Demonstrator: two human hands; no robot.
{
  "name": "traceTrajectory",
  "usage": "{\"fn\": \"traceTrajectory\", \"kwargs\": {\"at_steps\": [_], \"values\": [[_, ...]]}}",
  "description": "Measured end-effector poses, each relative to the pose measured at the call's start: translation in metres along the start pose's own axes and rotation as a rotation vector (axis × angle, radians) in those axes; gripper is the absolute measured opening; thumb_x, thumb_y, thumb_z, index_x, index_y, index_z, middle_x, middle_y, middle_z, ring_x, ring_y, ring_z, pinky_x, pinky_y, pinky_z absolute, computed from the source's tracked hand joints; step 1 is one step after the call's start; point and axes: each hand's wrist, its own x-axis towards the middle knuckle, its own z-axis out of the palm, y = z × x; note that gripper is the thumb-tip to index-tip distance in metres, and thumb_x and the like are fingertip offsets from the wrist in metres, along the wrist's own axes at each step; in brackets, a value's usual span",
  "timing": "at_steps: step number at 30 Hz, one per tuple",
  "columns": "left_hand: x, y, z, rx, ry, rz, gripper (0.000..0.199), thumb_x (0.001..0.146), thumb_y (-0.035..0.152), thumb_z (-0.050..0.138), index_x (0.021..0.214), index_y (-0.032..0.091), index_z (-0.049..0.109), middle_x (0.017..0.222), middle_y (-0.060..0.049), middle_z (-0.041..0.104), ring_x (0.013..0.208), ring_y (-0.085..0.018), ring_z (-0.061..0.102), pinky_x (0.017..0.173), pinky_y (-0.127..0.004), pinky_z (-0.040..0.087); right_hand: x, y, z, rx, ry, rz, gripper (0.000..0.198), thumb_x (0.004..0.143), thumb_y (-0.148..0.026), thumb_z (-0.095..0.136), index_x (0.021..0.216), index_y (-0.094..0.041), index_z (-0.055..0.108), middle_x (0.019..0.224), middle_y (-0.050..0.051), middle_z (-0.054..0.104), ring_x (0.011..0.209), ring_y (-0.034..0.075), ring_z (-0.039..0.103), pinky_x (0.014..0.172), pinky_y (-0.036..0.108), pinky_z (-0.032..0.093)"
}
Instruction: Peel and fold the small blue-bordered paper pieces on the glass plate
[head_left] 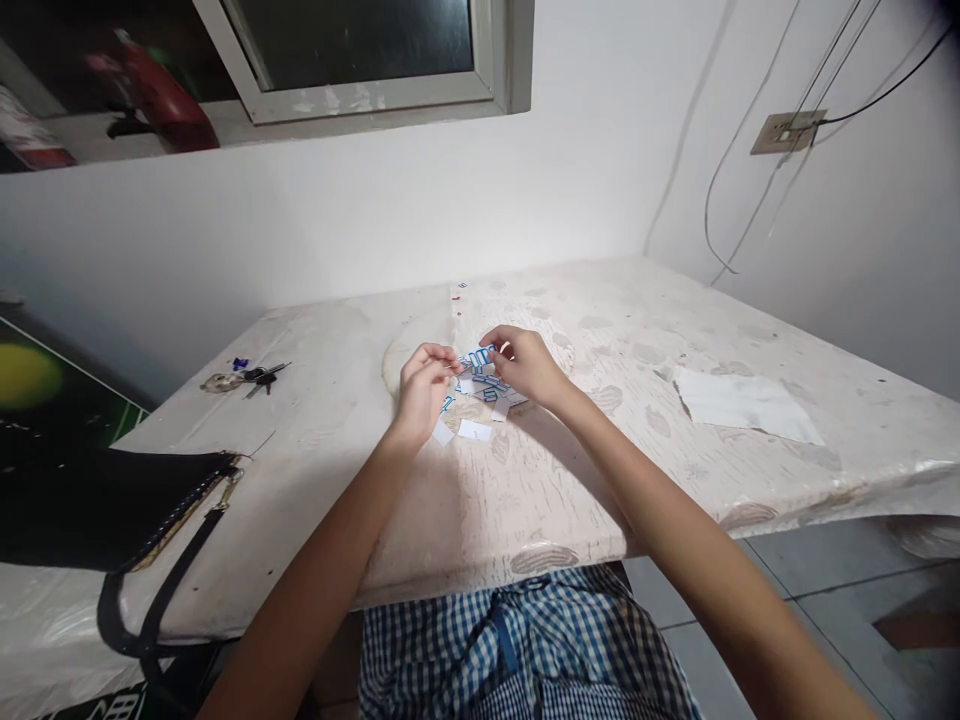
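Reaching in from both sides, the two hands meet over the middle of the table [750,330], near the wall. The right hand [529,365] has its thumb and finger squeezed close on a small blue-edged piece [481,357], which is up in the gap between the hands. The left hand [421,395] faces it with its fingers bent in and the tips close together. Those tips are right by the left end of the blue-edged piece, but I cannot tell if they pinch it, or some other thin bit, or nothing. Using just fingertips makes sense, I think, because the piece looks thin and light, and a whole fist would hide or bend it. Under the hands lie more blue-edged bits [491,385], bunched up with some white slips [475,430]. Being right below, they are easy to see and easy to pick up. A few slips lie a little nearer to the person, and the marks on them are too small to read. Other things are well apart from the pile: keys [262,378] and a black bag [112,500] on the left, and a white cloth [750,405] on the right. Maybe they lie there so that both arms have room to rest near the table's front edge.
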Motion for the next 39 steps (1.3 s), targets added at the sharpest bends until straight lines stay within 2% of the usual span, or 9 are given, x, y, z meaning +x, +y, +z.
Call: {"fn": "traceTrajectory", "kwargs": {"at_steps": [3,7,11,22,28,31,36,39], "values": [[0.000,0.015,-0.003,-0.316,-0.073,-0.094,0.024,0.044,-0.002,0.040,0.059,0.016,0.035,0.062,0.001,0.038,0.057,-0.007,0.042,0.058,-0.020,0.039,0.001,0.002,-0.002,0.001,0.060,-0.005,0.022,0.073,-0.007,0.044,0.087,-0.013,0.059,0.079,0.004,0.059,0.065,0.012,0.054,0.063,0.026,0.041],[-0.003,0.025,-0.001,-0.475,-0.109,-0.216,0.029,0.039,-0.002,0.038,0.059,0.016,0.030,0.058,0.001,0.028,0.051,-0.007,0.034,0.049,-0.019,0.033,0.001,0.003,0.000,-0.024,0.064,-0.033,0.023,0.072,-0.006,0.043,0.086,-0.014,0.059,0.078,0.004,0.059,0.066,0.013,0.054,0.063,0.027,0.041],[-0.005,0.026,0.001,-0.484,-0.133,-0.243,0.032,0.037,-0.004,0.037,0.060,0.016,0.028,0.058,0.002,0.026,0.050,-0.006,0.034,0.048,-0.017,0.032,0.001,0.004,0.002,-0.068,0.061,-0.044,0.023,0.071,-0.005,0.043,0.086,-0.014,0.059,0.077,0.004,0.058,0.067,0.013,0.053,0.063,0.026,0.040],[-0.007,0.028,0.002,-0.503,-0.161,-0.304,0.033,0.040,-0.010,0.036,0.058,0.015,0.027,0.060,0.001,0.029,0.053,-0.005,0.037,0.047,-0.014,0.031,0.002,0.008,0.003,-0.119,0.057,-0.075,0.025,0.071,-0.004,0.043,0.086,-0.014,0.060,0.077,0.004,0.059,0.066,0.013,0.050,0.064,0.025,0.039],[-0.008,0.030,0.001,-0.478,-0.183,-0.341,0.034,0.037,-0.009,0.034,0.057,0.016,0.022,0.059,0.001,0.028,0.049,-0.006,0.035,0.041,-0.016,0.024,0.001,0.008,0.003,-0.133,0.046,-0.067,0.025,0.071,-0.005,0.042,0.086,-0.015,0.060,0.077,0.004,0.059,0.066,0.013,0.050,0.064,0.026,0.039],[-0.009,0.030,0.001,-0.466,-0.155,-0.336,0.035,0.036,-0.010,0.033,0.056,0.016,0.021,0.059,0.001,0.029,0.049,-0.007,0.035,0.041,-0.017,0.023,0.001,0.008,0.003,-0.142,0.046,-0.066,0.025,0.071,-0.005,0.042,0.086,-0.015,0.060,0.077,0.004,0.059,0.066,0.013,0.050,0.064,0.026,0.039],[-0.008,0.026,0.002,-0.430,-0.205,-0.274,0.034,0.036,-0.011,0.033,0.055,0.015,0.022,0.059,0.000,0.030,0.052,-0.007,0.035,0.045,-0.017,0.028,0.001,0.006,0.002,-0.147,0.044,-0.069,0.025,0.070,-0.006,0.042,0.086,-0.015,0.060,0.078,0.005,0.059,0.067,0.014,0.050,0.064,0.026,0.039],[-0.008,0.024,0.003,-0.413,-0.186,-0.266,0.034,0.036,-0.011,0.034,0.054,0.015,0.022,0.059,0.000,0.031,0.053,-0.007,0.035,0.045,-0.017,0.029,0.000,0.006,0.002,-0.147,0.040,-0.065,0.025,0.070,-0.006,0.042,0.085,-0.015,0.060,0.079,0.005,0.060,0.067,0.014,0.050,0.064,0.026,0.039]]}}
